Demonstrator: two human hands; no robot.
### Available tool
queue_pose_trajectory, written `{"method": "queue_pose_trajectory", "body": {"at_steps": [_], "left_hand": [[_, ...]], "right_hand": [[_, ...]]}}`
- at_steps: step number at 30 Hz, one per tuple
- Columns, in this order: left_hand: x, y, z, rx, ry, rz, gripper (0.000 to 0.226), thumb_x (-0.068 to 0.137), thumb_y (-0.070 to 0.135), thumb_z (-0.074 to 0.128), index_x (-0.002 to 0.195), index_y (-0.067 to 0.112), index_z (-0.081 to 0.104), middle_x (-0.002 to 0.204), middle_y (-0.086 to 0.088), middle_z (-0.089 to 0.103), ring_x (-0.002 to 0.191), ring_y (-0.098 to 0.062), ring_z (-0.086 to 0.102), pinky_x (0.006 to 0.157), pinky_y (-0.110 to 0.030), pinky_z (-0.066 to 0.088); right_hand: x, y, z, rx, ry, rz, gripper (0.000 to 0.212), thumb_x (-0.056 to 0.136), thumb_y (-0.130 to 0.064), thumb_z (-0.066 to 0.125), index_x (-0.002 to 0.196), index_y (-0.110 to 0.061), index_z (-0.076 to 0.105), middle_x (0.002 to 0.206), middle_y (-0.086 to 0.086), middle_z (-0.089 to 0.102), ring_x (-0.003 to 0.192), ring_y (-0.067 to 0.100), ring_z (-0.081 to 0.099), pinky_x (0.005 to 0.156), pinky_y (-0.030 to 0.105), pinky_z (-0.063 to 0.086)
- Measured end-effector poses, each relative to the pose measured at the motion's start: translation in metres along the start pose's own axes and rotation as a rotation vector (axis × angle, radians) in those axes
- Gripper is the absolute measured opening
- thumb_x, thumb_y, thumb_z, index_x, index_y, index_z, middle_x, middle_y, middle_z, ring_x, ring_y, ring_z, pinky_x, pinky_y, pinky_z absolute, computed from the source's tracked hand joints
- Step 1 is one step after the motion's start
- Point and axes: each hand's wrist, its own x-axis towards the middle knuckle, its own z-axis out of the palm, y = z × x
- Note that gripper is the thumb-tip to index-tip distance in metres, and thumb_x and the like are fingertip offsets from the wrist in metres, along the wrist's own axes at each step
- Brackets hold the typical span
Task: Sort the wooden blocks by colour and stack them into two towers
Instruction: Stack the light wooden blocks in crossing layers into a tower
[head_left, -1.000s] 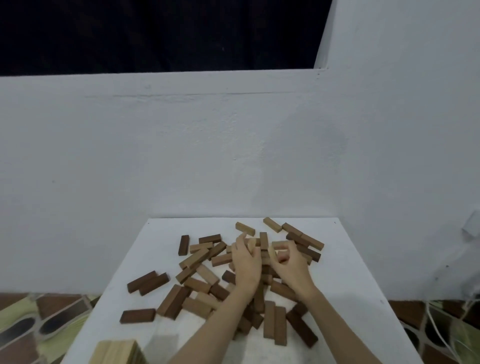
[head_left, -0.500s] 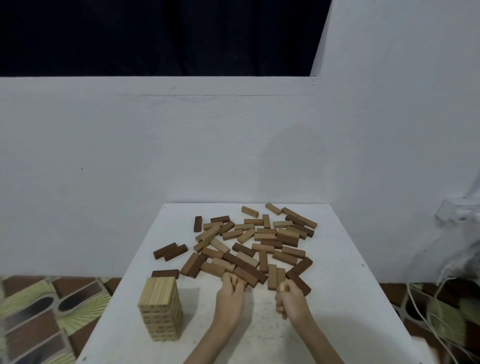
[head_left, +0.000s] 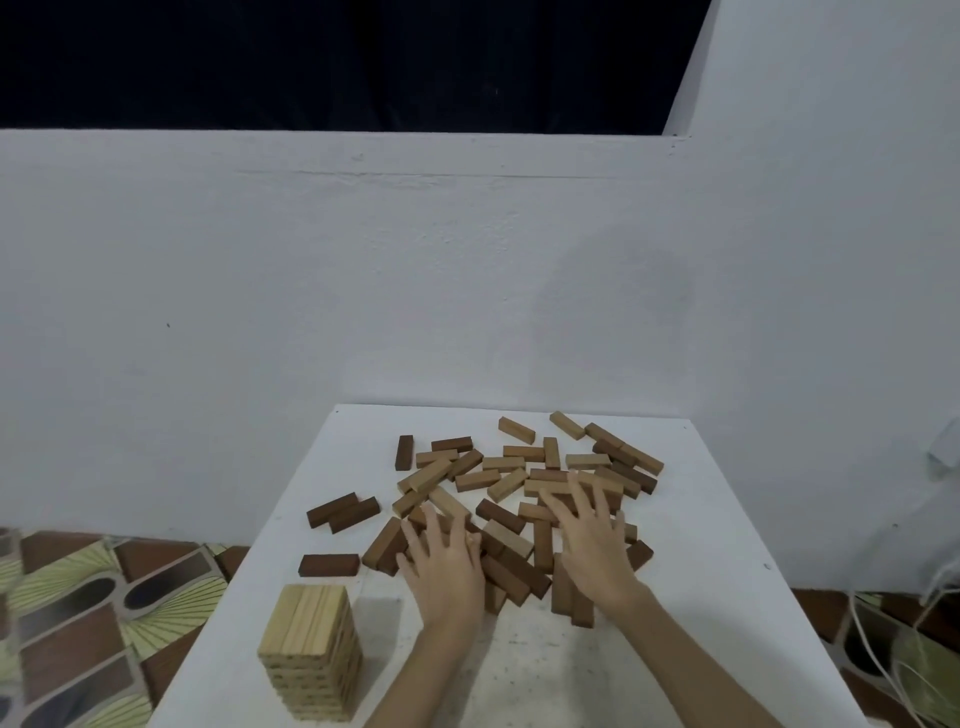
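Two hands, left (head_left: 445, 570) & right (head_left: 592, 545), fingers spread flat on loose blocks (head_left: 511, 480); pale tower (head_left: 311, 656) nearby.

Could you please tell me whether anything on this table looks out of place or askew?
Nothing looks damaged. The loose brown blocks lie jumbled, some overlapping, under both spread hands, left hand and right hand. The pale block tower stands neat near the white table corner.

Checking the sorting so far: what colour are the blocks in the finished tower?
Pale, light yellowish wood throughout the tower, at the table's near left corner; head view, the only one.
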Motion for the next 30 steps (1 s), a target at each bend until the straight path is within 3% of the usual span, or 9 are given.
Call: {"method": "queue_pose_trajectory", "body": {"at_steps": [3, 7, 10, 12, 13, 18, 21, 25, 30], "left_hand": [[0.002, 0.009, 0.01, 0.142, -0.261, 0.037, 0.048, 0.102, 0.042, 0.019, 0.149, 0.038, 0.011, 0.16, -0.003, -0.004, 0.144, -0.04, -0.008, 0.114, -0.055, 0.004], [-0.016, 0.016, 0.02, 0.271, -0.385, 0.177, 0.05, 0.102, 0.038, 0.022, 0.148, 0.044, 0.001, 0.158, -0.002, -0.014, 0.136, -0.043, -0.027, 0.112, -0.062, -0.002], [-0.024, 0.016, 0.028, 0.351, -0.305, 0.303, 0.05, 0.101, 0.038, 0.029, 0.146, 0.046, 0.011, 0.151, 0.0, -0.016, 0.137, -0.049, -0.014, 0.105, -0.072, 0.003], [-0.023, 0.021, 0.024, 0.342, -0.177, 0.338, 0.046, 0.093, 0.038, 0.041, 0.137, 0.049, 0.038, 0.153, 0.0, 0.015, 0.134, -0.053, 0.026, 0.094, -0.079, 0.022], [-0.017, 0.022, 0.022, 0.349, -0.139, 0.303, 0.045, 0.092, 0.035, 0.042, 0.136, 0.047, 0.041, 0.152, 0.0, 0.022, 0.134, -0.05, 0.03, 0.094, -0.078, 0.024], [0.039, 0.005, 0.015, 0.228, -0.024, 0.02, 0.05, 0.102, 0.031, 0.029, 0.15, 0.026, 0.018, 0.159, -0.005, 0.004, 0.147, -0.027, 0.0, 0.114, -0.057, 0.003], [0.065, -0.002, 0.01, 0.152, -0.043, -0.078, 0.05, 0.103, 0.032, 0.021, 0.151, 0.026, 0.01, 0.16, -0.005, 0.001, 0.146, -0.025, -0.002, 0.115, -0.052, 0.004], [0.085, 0.002, 0.014, 0.101, -0.092, -0.054, 0.05, 0.103, 0.036, 0.021, 0.15, 0.024, 0.016, 0.157, -0.001, 0.019, 0.145, -0.022, 0.008, 0.114, -0.051, 0.008], [0.072, 0.024, 0.027, 0.095, -0.156, 0.063, 0.047, 0.103, 0.035, 0.022, 0.149, 0.024, 0.022, 0.152, -0.001, 0.032, 0.143, -0.018, 0.021, 0.117, -0.042, 0.004]], "right_hand": [[0.024, 0.02, 0.002, -0.01, -0.102, 0.029, 0.069, 0.095, -0.004, 0.037, 0.152, -0.031, 0.01, 0.16, 0.002, -0.012, 0.146, 0.036, -0.009, 0.112, 0.062, 0.012], [0.035, 0.048, 0.01, 0.013, -0.209, 0.083, 0.061, 0.101, -0.015, 0.032, 0.153, -0.028, 0.002, 0.16, -0.003, -0.012, 0.147, 0.027, -0.011, 0.114, 0.059, 0.011], [0.033, 0.064, 0.013, 0.053, -0.21, 0.13, 0.055, 0.103, -0.021, 0.028, 0.153, -0.027, 0.005, 0.16, -0.004, -0.013, 0.147, 0.022, -0.01, 0.116, 0.055, 0.009], [0.03, 0.071, 0.015, 0.084, -0.213, 0.17, 0.052, 0.104, -0.023, 0.025, 0.153, -0.027, 0.007, 0.16, -0.003, -0.013, 0.147, 0.021, -0.01, 0.115, 0.056, 0.006], [0.029, 0.074, 0.015, 0.097, -0.212, 0.185, 0.051, 0.104, -0.023, 0.024, 0.153, -0.027, 0.007, 0.16, -0.003, -0.012, 0.147, 0.021, -0.011, 0.115, 0.056, 0.005], [0.023, 0.09, 0.015, 0.121, -0.203, 0.211, 0.053, 0.103, -0.018, 0.026, 0.153, -0.026, 0.009, 0.161, 0.001, -0.007, 0.147, 0.021, -0.007, 0.115, 0.057, 0.008], [0.018, 0.099, 0.012, 0.189, -0.218, 0.213, 0.053, 0.103, -0.016, 0.026, 0.153, -0.026, 0.009, 0.161, 0.0, -0.006, 0.148, 0.02, -0.005, 0.115, 0.053, 0.006], [0.016, 0.105, 0.008, 0.268, 0.005, 0.195, 0.045, 0.101, -0.01, 0.031, 0.146, -0.013, 0.034, 0.155, 0.006, 0.026, 0.141, 0.024, 0.027, 0.113, 0.04, 0.02], [0.043, 0.097, -0.005, 0.384, 0.159, 0.202, 0.025, 0.098, -0.014, 0.045, 0.112, -0.012, 0.066, 0.108, 0.004, 0.064, 0.101, 0.023, 0.06, 0.087, 0.035, 0.048]]}}
